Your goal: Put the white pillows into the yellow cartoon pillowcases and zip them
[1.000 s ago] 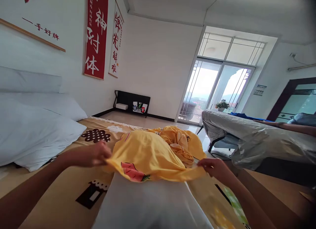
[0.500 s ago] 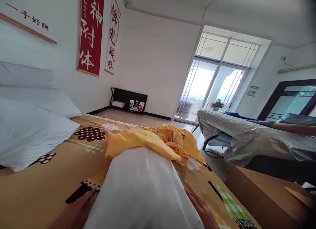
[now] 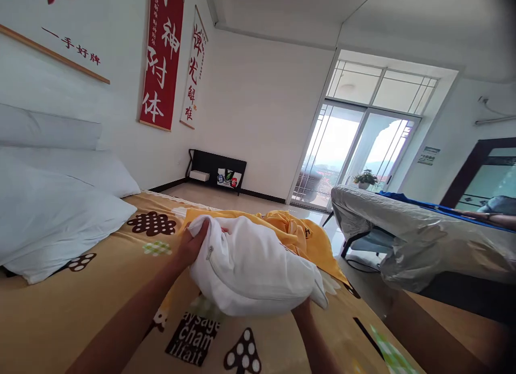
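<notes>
White pillow point(image 3: 258, 261) now raised, plump, softly creased (zipper point(image 3: 242, 294) curving across).

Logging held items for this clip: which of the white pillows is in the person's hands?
The zipped pillow in front: the left hand grips one corner; the right hand, mostly hidden, is at the opposite end. The pillows at left lie untouched.

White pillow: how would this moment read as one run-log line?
left hand: grip on corner of pillow | right hand: at pillow's right end, mostly hidden | yellow cloth: beyond pillow, on bed
</notes>
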`<state>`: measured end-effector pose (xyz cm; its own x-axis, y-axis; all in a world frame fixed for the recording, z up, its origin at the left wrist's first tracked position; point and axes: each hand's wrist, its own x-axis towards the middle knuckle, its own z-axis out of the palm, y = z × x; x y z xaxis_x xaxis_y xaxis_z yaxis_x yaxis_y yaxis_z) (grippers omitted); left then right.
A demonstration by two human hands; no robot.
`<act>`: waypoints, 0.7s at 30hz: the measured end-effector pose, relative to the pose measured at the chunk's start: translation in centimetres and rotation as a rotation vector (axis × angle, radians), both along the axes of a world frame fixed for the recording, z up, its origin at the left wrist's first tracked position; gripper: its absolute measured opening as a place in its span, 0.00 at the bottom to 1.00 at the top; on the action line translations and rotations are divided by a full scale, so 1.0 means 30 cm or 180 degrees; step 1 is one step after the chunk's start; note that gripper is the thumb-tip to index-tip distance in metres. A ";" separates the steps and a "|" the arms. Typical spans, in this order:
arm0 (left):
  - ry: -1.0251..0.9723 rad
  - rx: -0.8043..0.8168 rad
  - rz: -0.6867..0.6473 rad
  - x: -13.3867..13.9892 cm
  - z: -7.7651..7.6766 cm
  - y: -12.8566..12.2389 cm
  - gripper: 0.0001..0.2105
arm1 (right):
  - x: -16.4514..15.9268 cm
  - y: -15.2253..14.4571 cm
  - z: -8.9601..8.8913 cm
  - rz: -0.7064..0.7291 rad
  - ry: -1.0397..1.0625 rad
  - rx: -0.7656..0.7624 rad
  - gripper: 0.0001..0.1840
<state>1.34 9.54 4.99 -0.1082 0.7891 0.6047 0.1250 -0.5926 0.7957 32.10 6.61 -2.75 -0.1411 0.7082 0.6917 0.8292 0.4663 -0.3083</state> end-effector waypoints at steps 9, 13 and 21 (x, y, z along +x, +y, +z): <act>0.2547 -0.1137 -0.0338 0.191 -0.230 -0.018 0.09 | -0.210 0.136 -0.077 0.0845 0.0267 -0.1500 0.15; 0.1483 -0.0300 -0.0254 0.178 -0.219 -0.043 0.10 | -0.233 0.065 -0.027 0.0397 0.0124 -0.1564 0.12; 0.1575 0.0018 -0.0805 0.180 -0.205 -0.105 0.18 | -0.286 -0.009 0.048 0.1205 -0.0472 -0.1892 0.10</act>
